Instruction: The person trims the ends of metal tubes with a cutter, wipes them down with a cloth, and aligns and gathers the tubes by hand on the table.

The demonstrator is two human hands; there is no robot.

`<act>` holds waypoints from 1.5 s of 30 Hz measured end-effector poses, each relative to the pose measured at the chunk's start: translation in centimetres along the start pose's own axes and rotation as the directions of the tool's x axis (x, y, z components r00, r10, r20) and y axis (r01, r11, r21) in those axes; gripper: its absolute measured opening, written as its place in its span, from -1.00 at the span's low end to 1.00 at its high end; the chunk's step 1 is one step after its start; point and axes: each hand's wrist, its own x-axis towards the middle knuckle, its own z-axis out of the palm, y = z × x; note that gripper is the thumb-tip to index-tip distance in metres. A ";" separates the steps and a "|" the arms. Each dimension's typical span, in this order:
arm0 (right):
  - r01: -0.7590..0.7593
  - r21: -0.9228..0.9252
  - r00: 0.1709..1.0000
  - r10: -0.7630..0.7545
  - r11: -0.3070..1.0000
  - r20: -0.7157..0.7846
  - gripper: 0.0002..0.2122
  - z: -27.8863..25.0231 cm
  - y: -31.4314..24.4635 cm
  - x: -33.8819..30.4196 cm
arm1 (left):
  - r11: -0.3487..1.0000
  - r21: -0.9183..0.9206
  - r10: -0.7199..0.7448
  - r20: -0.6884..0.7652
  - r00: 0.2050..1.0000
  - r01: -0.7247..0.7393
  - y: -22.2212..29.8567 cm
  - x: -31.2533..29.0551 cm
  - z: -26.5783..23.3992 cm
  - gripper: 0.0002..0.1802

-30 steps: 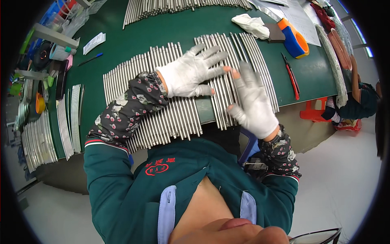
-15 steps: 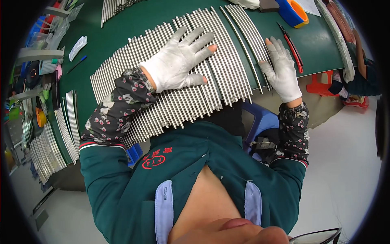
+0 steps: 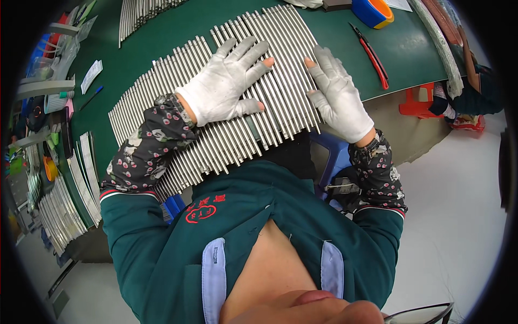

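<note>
Slim shiny metal rods lie side by side in a wide row across the table, their ends uneven. On top of the row my left hand, in a white glove with grey fingers and bare thumb and index tips, rests flat with its fingers spread. In a matching glove, my right hand is at the row's right edge, fingers stretched out and touching or very near the outermost rods. A narrow gap parts the rods just right of my left hand. Neither hand grasps anything.
Red-handled pliers and a blue-and-orange tape roll lie to the right on the green table. More rods sit at the far left. A pen and paper slip are at left; a blue stool stands below.
My right hand has moved left, and the separate group of rods at the right now lies against the main row. My left hand stays flat on the rods.
</note>
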 end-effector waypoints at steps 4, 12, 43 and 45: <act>0.031 0.165 0.995 -0.046 0.986 0.088 -0.23 -3.0 1.0 -0.6 | 0.997 -0.068 0.019 -0.171 0.985 -0.031 -2.9 1.0 0.0 -0.16; -0.033 0.009 0.999 0.033 0.999 0.036 0.28 -1.0 -1.2 -3.2 | 0.958 -0.195 -0.230 -0.087 0.969 0.210 -9.3 7.4 2.3 -0.21; -0.091 -0.102 0.970 0.064 0.991 -0.235 -0.10 0.2 1.9 -5.8 | 0.981 -0.181 0.029 -0.200 0.979 -0.066 -8.5 9.4 1.5 -0.35; -0.062 -0.059 0.968 0.046 0.996 -0.245 -0.18 -0.1 2.0 -5.8 | 0.980 -0.192 0.025 -0.180 0.983 -0.060 -8.6 9.4 1.4 -0.35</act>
